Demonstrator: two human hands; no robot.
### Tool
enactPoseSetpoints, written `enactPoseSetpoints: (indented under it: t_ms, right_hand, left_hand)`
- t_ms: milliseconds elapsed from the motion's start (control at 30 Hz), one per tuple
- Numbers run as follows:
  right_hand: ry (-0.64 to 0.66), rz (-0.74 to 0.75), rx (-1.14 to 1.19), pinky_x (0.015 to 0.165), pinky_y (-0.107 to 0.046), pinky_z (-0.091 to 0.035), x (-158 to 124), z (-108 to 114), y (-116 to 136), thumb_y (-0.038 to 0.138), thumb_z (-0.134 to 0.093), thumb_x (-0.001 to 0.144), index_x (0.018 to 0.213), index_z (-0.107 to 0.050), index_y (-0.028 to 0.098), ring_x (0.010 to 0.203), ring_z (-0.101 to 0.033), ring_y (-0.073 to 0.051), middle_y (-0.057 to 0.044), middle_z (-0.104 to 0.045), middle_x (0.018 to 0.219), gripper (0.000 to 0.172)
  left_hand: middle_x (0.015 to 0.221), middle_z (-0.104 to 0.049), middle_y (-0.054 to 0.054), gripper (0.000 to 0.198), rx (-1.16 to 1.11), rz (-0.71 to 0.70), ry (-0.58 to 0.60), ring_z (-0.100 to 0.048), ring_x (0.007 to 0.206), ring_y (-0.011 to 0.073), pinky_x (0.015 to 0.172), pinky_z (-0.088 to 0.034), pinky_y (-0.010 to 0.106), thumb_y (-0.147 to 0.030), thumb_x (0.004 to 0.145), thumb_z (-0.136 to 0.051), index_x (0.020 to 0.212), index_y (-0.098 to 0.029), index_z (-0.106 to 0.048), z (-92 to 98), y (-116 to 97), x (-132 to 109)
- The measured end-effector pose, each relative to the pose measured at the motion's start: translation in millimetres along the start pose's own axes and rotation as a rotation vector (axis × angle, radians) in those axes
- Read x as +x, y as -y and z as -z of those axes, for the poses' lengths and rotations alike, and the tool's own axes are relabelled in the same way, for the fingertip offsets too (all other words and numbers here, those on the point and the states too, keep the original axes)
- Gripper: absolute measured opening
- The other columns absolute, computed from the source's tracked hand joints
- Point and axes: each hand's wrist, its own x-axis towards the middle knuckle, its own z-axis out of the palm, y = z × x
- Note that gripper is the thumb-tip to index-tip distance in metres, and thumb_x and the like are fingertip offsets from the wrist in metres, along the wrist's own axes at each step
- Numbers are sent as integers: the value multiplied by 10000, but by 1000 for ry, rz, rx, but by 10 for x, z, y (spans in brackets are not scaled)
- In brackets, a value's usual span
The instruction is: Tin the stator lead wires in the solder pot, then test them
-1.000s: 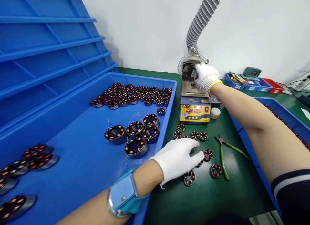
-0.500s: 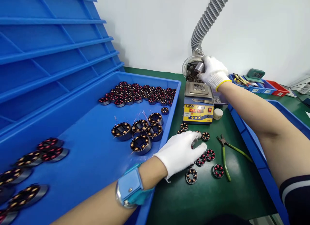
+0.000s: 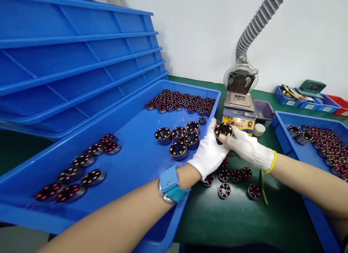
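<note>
Over the bench [image 3: 231, 220], left hand [image 3: 207, 154] and right hand [image 3: 248, 147] grasp one coil ring [image 3: 223, 128].

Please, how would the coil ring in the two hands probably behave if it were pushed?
The coil ring looks stiff, its outline round between the left hand and right hand. That roundness suggests it might roll on edge. Its exposed copper-coloured coils could scratch easily.

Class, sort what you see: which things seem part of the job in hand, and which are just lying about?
Seemingly part of the job:
wire-wound ring, held between the left hand and right hand
larger rings in the left blue tray
small rings on the table
yellow-fronted machine

Seemingly just lying about:
green pliers handle
pens
red bin
green clock
</note>
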Motion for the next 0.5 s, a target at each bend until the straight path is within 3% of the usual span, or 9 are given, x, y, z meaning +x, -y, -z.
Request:
enactPoseSetpoints:
  t_ms: [100,167,333,433,500]
  right_hand:
    - [227,-184,292,726,-390,-599,-21,17,-20,670,-639,772,1028,-587,227,768,-683,-230,-79,-688,881,514]
    - [307,-276,451,679,-366,-603,15,96,-27,723,-543,810,965,-566,191,701,-682,-205,-84,-677,819,555]
    - [389,-273,449,562,-268,-573,36,174,-69,602,-576,852,848,-557,167,553,-635,-143,-67,-660,708,436]
    - [318,-158,322,568,-305,-572,26,182,-55,558,-664,782,894,-578,174,567,-636,-165,-65,-663,712,409]
    - [153,-68,187,619,-347,-576,63,268,8,516,-719,729,1033,-591,192,645,-656,-192,-64,-680,798,462]
  left_hand:
    - [1208,-654,99,589,-218,-1,-16,-631,1099,232,998,-493,377,-311,747,-632,1287,-158,-454,16,-1,11]
    - [1149,-672,82,499,-285,-15,52,-626,1088,237,997,-491,392,-262,682,-644,1153,-151,-522,30,-7,20]
    - [1262,-630,76,649,-324,-74,239,-558,1214,259,1109,-408,428,-178,566,-630,1209,-155,-540,78,-51,12]
    - [1366,-567,97,724,-335,-84,218,-520,1277,256,1131,-390,411,-186,594,-632,1301,-146,-484,47,-28,14]
    - [1430,-510,117,807,-328,-66,174,-500,1305,249,1110,-416,395,-201,642,-634,1405,-150,-377,-3,18,26]
